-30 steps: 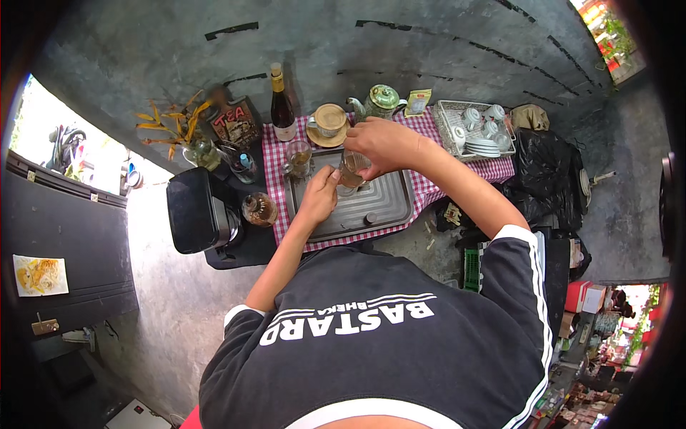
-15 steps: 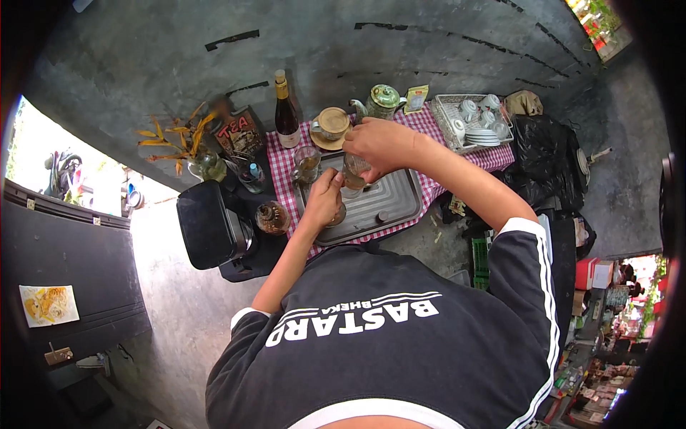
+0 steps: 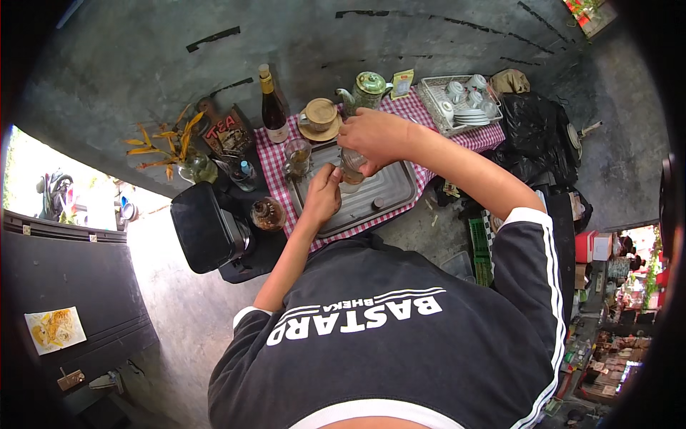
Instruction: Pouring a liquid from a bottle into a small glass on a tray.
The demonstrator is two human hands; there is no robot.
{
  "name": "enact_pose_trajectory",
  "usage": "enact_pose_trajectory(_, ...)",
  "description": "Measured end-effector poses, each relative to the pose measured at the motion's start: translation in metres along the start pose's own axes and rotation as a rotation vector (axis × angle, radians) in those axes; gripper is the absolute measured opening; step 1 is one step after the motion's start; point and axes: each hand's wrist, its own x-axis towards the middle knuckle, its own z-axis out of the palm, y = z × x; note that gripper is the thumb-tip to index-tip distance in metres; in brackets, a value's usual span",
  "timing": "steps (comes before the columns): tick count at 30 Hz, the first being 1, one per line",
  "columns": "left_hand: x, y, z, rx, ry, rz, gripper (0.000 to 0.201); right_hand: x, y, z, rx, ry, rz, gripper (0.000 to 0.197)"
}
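Hands work close together above a ridged metal tray [image 3: 386, 184] on the worktop [image 3: 266, 248], partly covered by a pink-and-white checked cloth [image 3: 411, 111], as we look on. The fingers of the right hand [image 3: 375, 136] grasp a clear glass [image 3: 351, 163] from above, over the tray's upper part. The left hand [image 3: 323, 194] is curled just beside it, thumb toward the glass; whether those fingers grip anything, we cannot tell. A glass mug [image 3: 297, 159] stands to the left, near a covered cup [image 3: 320, 114]. Behind the right hand is a green teapot [image 3: 370, 84]; farther right, a wire basket [image 3: 471, 128] holds white cups [image 3: 455, 91] and stacked saucers [image 3: 470, 116].
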Motion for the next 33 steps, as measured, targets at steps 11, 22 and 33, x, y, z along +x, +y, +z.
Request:
enact_pose_trajectory(11,-0.007,0.017,0.027,-0.085,0.016,-0.091,0.034,-0.029,0.016,0.011,0.040,0.087,-0.086,0.045)
enact_pose_trajectory(22,0.006,0.022,0.092,-0.055,0.133,-0.051,0.035,-0.080,0.059,0.033,0.159,0.076,-0.103,0.048)
enact_pose_trajectory(33,0.017,0.007,0.168,-0.207,0.257,-0.068,0.029,-0.145,0.101,0.092,0.364,0.336,-0.081,0.054)
